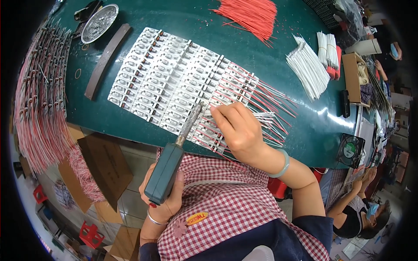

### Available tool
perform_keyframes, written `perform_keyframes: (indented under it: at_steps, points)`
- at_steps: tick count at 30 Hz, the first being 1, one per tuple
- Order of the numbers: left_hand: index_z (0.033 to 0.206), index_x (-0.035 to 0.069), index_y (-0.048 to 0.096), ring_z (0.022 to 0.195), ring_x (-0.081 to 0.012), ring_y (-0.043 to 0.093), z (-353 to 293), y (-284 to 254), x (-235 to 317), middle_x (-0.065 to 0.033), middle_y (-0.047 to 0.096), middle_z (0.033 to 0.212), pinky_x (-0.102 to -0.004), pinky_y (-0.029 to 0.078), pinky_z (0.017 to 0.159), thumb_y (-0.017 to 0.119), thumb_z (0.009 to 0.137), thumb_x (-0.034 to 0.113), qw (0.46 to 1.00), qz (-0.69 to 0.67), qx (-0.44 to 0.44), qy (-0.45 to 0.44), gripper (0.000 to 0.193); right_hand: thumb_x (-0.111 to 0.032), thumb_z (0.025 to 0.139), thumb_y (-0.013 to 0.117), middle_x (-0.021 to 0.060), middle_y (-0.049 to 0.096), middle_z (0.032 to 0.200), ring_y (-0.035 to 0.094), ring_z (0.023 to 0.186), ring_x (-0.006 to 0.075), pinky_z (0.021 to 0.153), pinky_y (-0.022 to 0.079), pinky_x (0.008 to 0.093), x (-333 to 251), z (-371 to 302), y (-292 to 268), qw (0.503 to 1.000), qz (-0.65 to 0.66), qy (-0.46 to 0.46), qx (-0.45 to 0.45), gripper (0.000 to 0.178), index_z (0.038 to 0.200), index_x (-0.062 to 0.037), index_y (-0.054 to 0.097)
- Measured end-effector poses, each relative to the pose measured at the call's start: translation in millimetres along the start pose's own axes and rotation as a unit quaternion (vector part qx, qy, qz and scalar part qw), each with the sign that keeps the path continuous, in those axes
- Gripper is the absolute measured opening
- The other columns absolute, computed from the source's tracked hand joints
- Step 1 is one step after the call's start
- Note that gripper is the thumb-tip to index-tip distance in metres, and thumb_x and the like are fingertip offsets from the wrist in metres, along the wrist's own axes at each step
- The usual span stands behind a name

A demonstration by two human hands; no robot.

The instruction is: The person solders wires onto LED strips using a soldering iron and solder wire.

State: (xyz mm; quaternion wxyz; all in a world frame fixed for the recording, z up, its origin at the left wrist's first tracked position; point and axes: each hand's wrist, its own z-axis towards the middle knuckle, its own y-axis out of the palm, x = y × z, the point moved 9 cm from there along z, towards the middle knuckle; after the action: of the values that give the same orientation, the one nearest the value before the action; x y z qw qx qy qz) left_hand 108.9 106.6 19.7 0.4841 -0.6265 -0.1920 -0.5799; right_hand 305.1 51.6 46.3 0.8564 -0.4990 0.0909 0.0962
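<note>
My left hand is wrapped round the green handle of a soldering gun. The gun's metal tip reaches up to a panel of small white circuit boards on the table. Beside that tip, my right hand is closed in a pinch over the panel. A thin wire appears to be between its fingertips, mostly hidden by the fingers. Red and white wires stick out to the right from the panel's right-hand columns and pass partly beneath my right hand.
A dark curved bar and a metal bowl of solder scraps lie to the left. Wired boards hang over the left edge. Red wires and white wires lie beyond. A fan stands right, near a co-worker.
</note>
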Motion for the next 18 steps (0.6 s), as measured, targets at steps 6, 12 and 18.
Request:
perform_keyframes:
  at_steps: [6,12,18]
  points:
    - [0.098,-0.007,0.069,0.078,-0.0291,0.070,1,2,2,-0.0180,0.070,0.095,-0.0328,0.056,0.069,0.075,0.078,-0.003,1.000,0.014,-0.019,0.010,0.022,0.001,0.068,0.065,0.0147,0.065,0.096,0.062,0.080,0.0266,0.063,0.052,0.0350,0,2,2,1.000,0.001,0.001,-0.011,0.040,0.107,0.0102,0.065]
    - [0.092,-0.007,0.068,0.076,-0.0285,0.069,6,7,10,-0.0165,0.068,0.093,-0.0326,0.055,0.066,0.076,0.077,-0.002,0.998,0.043,-0.049,0.016,0.017,0.000,0.069,0.065,0.0156,0.064,0.096,0.062,0.081,0.0275,0.065,0.053,0.0354,-1,1,4,1.000,-0.001,0.009,-0.027,0.040,0.107,0.0109,0.064]
    - [0.090,-0.005,0.068,0.072,-0.0270,0.068,6,5,15,-0.0154,0.067,0.089,-0.0324,0.054,0.063,0.076,0.077,-0.002,0.997,0.057,-0.040,0.044,0.016,-0.002,0.069,0.063,0.0149,0.061,0.094,0.058,0.082,0.0266,0.065,0.052,0.0334,-3,1,8,0.999,-0.021,-0.004,-0.041,0.039,0.104,0.0126,0.064]
